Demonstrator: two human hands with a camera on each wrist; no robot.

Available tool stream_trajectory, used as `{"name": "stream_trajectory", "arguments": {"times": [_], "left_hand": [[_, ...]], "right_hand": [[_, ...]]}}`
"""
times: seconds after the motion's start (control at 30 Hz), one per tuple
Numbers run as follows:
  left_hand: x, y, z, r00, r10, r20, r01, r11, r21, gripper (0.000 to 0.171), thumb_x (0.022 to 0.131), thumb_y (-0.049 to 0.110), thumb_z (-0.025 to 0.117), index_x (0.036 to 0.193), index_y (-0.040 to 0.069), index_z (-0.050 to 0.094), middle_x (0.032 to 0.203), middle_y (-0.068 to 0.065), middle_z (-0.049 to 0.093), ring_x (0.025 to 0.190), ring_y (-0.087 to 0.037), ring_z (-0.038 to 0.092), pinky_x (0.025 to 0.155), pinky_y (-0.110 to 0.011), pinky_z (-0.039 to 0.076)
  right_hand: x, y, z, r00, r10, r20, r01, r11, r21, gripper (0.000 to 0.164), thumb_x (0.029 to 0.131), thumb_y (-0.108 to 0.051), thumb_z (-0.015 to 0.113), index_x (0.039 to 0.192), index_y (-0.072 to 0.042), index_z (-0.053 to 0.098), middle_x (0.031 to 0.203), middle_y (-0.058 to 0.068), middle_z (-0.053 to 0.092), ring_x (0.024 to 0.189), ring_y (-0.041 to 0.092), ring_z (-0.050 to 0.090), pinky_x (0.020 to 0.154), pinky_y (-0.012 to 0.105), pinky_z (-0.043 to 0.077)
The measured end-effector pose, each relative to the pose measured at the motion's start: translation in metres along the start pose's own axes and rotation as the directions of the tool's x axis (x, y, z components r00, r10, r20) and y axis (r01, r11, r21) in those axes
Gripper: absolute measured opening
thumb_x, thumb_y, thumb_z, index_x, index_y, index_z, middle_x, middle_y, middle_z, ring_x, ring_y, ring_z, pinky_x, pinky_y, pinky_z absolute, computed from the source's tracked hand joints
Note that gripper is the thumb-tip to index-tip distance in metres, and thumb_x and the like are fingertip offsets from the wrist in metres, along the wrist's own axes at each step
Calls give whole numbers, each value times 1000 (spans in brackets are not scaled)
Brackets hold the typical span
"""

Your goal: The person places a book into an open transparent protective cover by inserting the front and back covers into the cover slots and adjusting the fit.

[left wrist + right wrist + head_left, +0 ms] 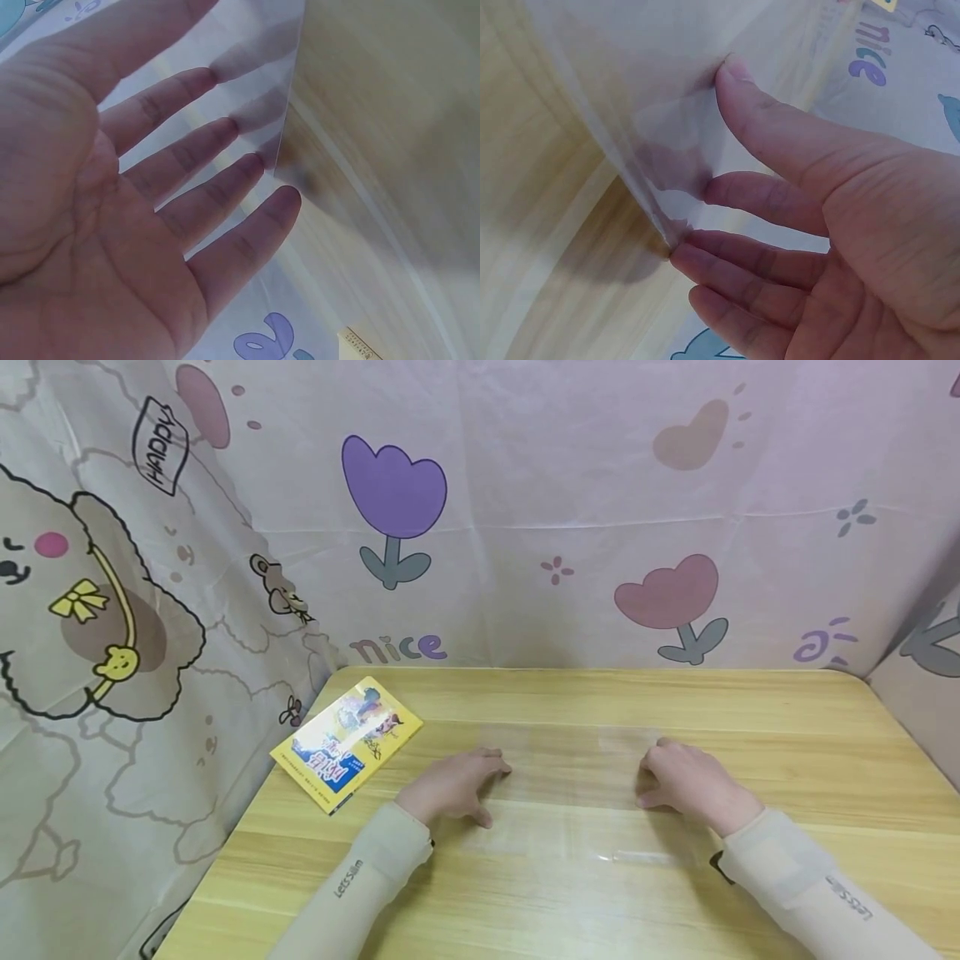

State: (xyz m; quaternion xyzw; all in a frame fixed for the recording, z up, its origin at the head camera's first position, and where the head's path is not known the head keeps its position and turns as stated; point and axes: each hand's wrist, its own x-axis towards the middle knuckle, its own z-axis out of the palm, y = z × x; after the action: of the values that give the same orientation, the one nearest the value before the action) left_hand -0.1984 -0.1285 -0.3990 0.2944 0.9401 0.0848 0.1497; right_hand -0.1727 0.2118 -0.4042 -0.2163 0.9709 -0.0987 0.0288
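A transparent plastic sheet [567, 781] lies flat on the table between my two hands, its outline hard to make out in the head view. My left hand [457, 785] is at its left side; in the left wrist view the fingers [191, 154] are spread and nearly straight, their tips touching the sheet near its edge. At the right side is my right hand [693, 783]. The right wrist view shows its relaxed fingers [754, 259] and thumb touching the sheet [660, 112] along the edge and at a corner. Neither hand grips it.
A yellow book [348, 743] with a blue and white cover lies at the table's left edge, beyond my left hand. The wooden table [525, 918] meets a printed cloth [525, 593] at the back and sides. Light glares off the plastic near the middle.
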Motion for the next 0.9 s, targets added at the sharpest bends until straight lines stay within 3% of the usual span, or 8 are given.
{"name": "stream_trajectory", "arguments": {"times": [0.5,0.9], "left_hand": [[3,-2,0,1000,20,11,-21,999,48,82,65,34,86,139,17,54,149,-7,38,133,-26,37,107,-42,31],[2,1,-1,1000,4,18,-5,999,50,80,67,35,85,139,20,54,150,-6,38,133,-25,37,106,-41,33]], "right_hand": [[2,1,-1,999,25,20,-25,1000,1,33,69,-35,83,85,-10,69,76,-1,47,64,16,44,53,31,42],[1,3,-1,1000,20,14,-20,1000,-11,46,68,-37,83,97,-3,70,83,1,52,69,17,47,58,34,45]]}}
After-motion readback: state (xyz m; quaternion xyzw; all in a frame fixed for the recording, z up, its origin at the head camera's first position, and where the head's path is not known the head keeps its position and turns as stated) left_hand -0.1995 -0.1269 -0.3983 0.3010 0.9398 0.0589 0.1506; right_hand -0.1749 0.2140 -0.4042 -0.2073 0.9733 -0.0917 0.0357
